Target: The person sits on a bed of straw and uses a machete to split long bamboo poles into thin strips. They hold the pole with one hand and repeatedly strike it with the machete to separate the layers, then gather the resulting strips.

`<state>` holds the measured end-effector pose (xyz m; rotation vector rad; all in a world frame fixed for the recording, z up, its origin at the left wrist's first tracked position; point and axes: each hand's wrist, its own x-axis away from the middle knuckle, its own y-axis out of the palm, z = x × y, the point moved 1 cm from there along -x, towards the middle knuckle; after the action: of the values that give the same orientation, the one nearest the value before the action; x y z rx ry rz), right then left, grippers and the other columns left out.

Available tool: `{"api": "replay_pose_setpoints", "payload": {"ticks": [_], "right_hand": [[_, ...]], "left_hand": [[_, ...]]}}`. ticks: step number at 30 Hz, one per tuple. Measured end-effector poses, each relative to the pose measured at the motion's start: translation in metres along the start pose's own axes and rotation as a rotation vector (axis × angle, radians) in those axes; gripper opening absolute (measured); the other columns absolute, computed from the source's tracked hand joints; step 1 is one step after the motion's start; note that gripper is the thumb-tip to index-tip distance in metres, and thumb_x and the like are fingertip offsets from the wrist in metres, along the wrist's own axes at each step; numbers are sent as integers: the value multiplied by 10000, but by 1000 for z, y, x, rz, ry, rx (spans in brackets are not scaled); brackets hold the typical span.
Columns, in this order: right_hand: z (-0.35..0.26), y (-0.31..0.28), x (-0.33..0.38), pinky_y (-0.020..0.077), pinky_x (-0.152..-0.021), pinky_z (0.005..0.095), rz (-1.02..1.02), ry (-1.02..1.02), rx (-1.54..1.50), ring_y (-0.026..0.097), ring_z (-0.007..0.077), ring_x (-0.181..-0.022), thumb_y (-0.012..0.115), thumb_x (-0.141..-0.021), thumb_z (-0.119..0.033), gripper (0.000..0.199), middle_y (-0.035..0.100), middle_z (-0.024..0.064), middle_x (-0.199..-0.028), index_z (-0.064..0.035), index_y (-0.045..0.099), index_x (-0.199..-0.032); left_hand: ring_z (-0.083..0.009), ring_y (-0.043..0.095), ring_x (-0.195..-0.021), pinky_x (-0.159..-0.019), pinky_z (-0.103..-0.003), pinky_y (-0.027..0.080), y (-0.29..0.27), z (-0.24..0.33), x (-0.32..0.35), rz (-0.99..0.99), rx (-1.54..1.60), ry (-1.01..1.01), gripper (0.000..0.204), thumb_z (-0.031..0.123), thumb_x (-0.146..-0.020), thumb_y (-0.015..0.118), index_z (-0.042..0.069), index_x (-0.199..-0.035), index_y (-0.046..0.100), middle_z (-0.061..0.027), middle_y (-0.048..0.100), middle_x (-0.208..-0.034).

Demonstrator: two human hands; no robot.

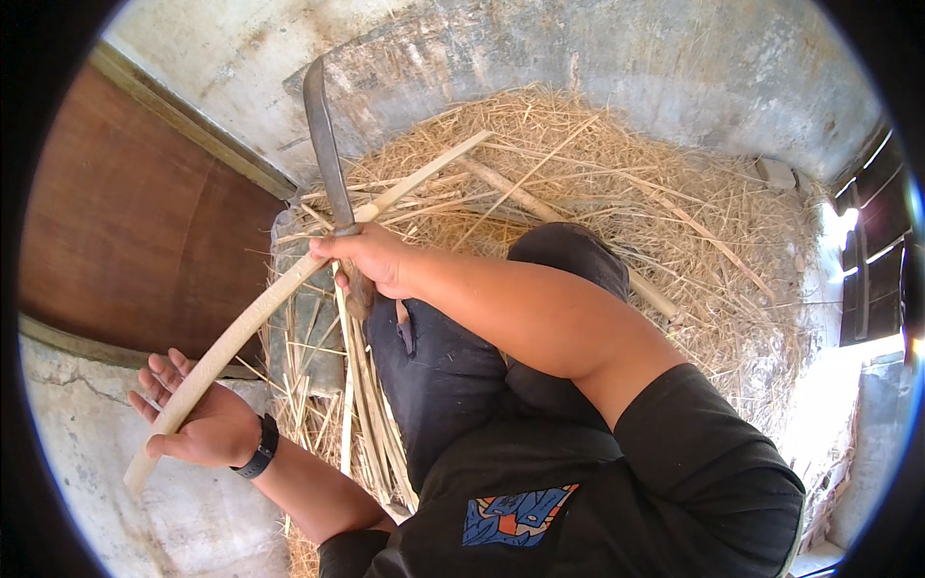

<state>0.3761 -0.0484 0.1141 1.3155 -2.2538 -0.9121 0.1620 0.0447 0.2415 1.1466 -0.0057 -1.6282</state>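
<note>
A long pale bamboo strip (279, 289) runs from lower left up to the straw heap. My left hand (198, 414), wearing a black wristband, lies palm up under its near end, with the thumb over the strip and the fingers spread. My right hand (371, 258) grips the handle of a long dark knife (325, 144), whose blade points up and away. The knife meets the strip near its middle, right at my right hand. My knees in dark trousers (453, 366) sit just below.
A big heap of dry straw and bamboo shavings (617, 193) covers the ground ahead. Several thin split strips (361, 405) lie beside my left knee. A brown wooden door (135, 222) stands at left, a grey concrete wall (578, 58) behind.
</note>
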Motion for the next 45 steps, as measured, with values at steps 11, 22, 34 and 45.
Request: {"api": "replay_pose_setpoints", "payload": {"ticks": [11, 22, 34, 45], "right_hand": [[-39, -30, 23, 490, -616, 269, -133, 251, 540, 595, 108, -706, 687, -963, -347, 414, 708, 117, -960, 0, 669, -1188], [-89, -84, 32, 530, -784, 442, 293, -162, 1504, 691, 354, -893, 760, -806, -505, 606, 703, 246, -911, 39, 697, -1064], [-38, -32, 39, 506, -611, 377, 244, -341, 1146, 613, 249, -597, 769, -866, -305, 377, 645, 127, -734, 16, 632, -1009], [48, -83, 11, 546, -840, 499, 338, 58, 1180, 689, 437, -925, 700, -811, -163, 339, 700, 268, -936, 22, 637, -1088]], "left_hand": [[-126, 311, -545, -540, -289, 290, 20, 11, -82, -463, 492, -274, 803, 926, -743, 503, 130, -847, 531, 25, 369, -629], [-105, 316, -579, -559, -268, 262, 72, -47, -63, -901, 648, -474, 836, 962, -645, 555, 145, -816, 510, 34, 347, -672], [-104, 323, -554, -557, -273, 275, 113, -72, -72, -918, 601, -449, 764, 892, -649, 647, 150, -793, 536, 34, 367, -650], [-105, 268, -508, -508, -265, 242, 90, -90, -113, -659, 392, -436, 880, 1032, -641, 380, 161, -734, 467, 32, 337, -607]]}}
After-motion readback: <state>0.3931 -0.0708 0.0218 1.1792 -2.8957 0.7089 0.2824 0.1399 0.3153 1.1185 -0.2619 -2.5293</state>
